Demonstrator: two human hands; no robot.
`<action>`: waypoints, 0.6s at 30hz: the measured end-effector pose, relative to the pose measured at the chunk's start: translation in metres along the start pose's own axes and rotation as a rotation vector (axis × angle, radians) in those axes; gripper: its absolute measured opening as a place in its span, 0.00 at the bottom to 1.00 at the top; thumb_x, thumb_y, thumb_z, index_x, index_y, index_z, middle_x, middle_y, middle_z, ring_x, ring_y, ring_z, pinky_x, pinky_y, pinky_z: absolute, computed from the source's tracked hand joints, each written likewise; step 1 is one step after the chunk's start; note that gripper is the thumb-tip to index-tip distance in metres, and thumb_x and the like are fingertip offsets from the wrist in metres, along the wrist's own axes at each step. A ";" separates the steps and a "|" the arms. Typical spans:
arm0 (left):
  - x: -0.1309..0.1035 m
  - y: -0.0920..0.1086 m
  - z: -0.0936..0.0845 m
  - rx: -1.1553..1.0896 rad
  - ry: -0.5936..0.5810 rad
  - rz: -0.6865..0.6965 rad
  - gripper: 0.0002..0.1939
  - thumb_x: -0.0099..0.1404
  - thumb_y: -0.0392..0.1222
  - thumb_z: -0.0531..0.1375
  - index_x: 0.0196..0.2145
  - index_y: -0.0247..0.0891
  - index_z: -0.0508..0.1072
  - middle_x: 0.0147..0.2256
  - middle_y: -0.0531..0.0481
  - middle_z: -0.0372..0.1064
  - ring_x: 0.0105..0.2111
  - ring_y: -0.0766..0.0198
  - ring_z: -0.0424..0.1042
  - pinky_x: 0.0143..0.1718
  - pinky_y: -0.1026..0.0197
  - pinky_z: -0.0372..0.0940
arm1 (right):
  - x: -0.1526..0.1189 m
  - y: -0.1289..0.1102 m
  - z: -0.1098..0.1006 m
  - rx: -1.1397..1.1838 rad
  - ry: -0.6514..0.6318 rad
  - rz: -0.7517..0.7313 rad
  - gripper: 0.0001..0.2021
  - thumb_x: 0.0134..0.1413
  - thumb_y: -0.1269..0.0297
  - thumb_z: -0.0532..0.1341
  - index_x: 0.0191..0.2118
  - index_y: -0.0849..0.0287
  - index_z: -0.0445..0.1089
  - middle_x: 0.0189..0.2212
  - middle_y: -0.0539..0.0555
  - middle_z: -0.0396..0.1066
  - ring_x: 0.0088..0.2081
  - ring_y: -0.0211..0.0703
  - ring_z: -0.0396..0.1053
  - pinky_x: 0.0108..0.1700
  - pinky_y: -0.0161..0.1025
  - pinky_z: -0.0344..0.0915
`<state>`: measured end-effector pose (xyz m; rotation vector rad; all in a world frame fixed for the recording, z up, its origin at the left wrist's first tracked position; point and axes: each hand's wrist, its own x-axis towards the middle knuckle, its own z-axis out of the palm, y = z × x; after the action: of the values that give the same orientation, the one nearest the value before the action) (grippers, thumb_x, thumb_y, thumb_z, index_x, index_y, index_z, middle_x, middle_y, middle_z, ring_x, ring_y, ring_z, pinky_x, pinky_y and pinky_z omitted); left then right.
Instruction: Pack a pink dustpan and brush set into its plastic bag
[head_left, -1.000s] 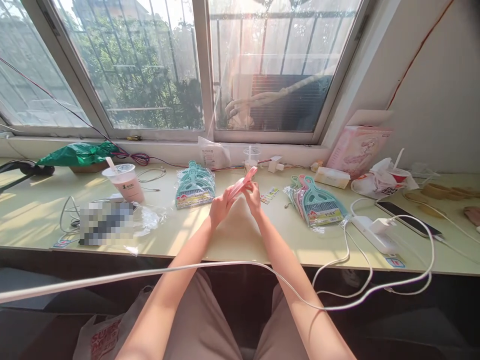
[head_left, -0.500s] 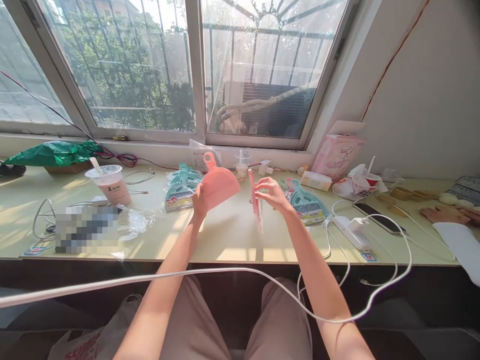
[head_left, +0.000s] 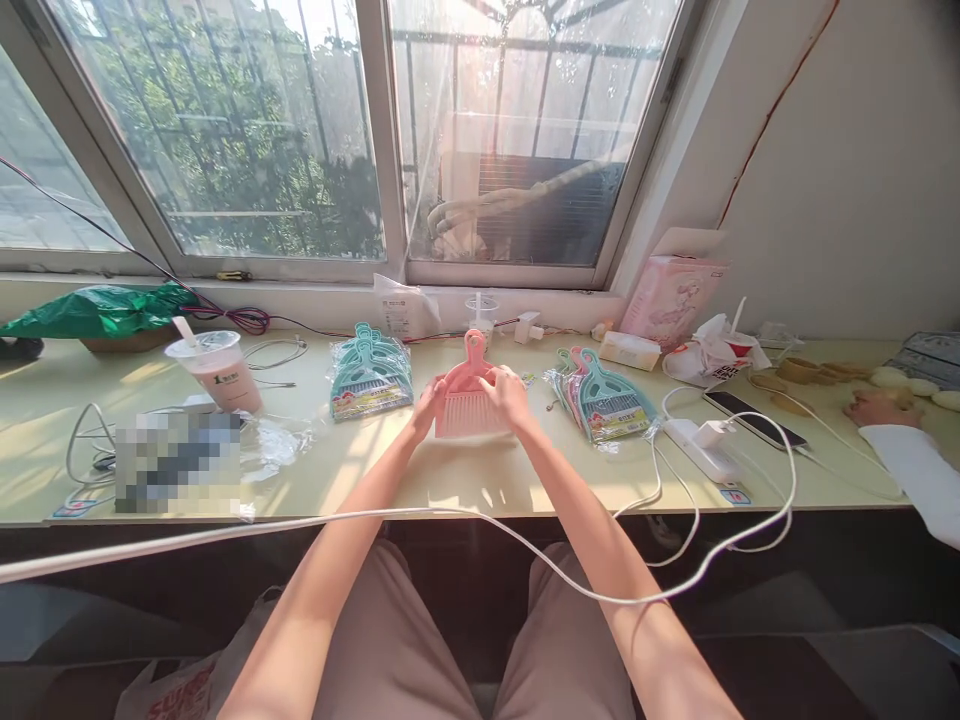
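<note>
A small pink dustpan with a pink brush (head_left: pixel 469 400) laid in it rests on the pale yellow desk (head_left: pixel 465 480) in front of me. My left hand (head_left: pixel 426 408) grips its left edge and my right hand (head_left: pixel 508 396) presses on its right side. Left of it lies a stack of bagged teal dustpan sets (head_left: pixel 370 374). On the right sits another stack of bagged sets (head_left: pixel 606 406), teal and pink.
A sealed drink cup (head_left: pixel 216 370) stands at the left, cables around it. A white power strip (head_left: pixel 703 450), a phone (head_left: pixel 754 418), a pink box (head_left: pixel 671 300) and food wrappers lie at the right. Another person's hand (head_left: pixel 874 408) rests at far right. A white cable crosses my lap.
One second ago both hands held the pink set together; then they pulled dustpan and brush apart in the air. Now the two pieces are together again, down on the desk.
</note>
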<state>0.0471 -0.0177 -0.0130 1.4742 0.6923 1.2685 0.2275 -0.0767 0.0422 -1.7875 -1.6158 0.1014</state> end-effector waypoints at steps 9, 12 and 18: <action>0.002 0.000 -0.003 -0.010 0.032 0.013 0.35 0.55 0.64 0.73 0.51 0.41 0.67 0.49 0.40 0.81 0.52 0.45 0.79 0.58 0.42 0.69 | 0.012 -0.004 0.028 0.207 0.260 -0.074 0.20 0.61 0.54 0.66 0.56 0.56 0.71 0.62 0.66 0.69 0.65 0.61 0.64 0.63 0.59 0.64; 0.003 0.003 -0.006 0.145 0.074 0.059 0.34 0.57 0.65 0.71 0.52 0.41 0.71 0.41 0.44 0.82 0.47 0.45 0.81 0.55 0.41 0.71 | 0.028 0.009 0.012 0.414 -0.024 -0.103 0.20 0.56 0.55 0.68 0.53 0.53 0.76 0.51 0.58 0.78 0.55 0.55 0.73 0.57 0.50 0.70; 0.004 0.012 -0.009 0.171 -0.033 0.122 0.33 0.60 0.67 0.68 0.51 0.37 0.80 0.51 0.36 0.80 0.54 0.38 0.77 0.56 0.43 0.70 | 0.035 0.005 0.003 0.453 -0.139 -0.020 0.17 0.51 0.52 0.68 0.45 0.52 0.81 0.37 0.52 0.81 0.44 0.52 0.76 0.45 0.42 0.71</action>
<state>0.0374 -0.0152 -0.0013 1.6953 0.7123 1.2999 0.2380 -0.0439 0.0507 -1.4384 -1.5534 0.5486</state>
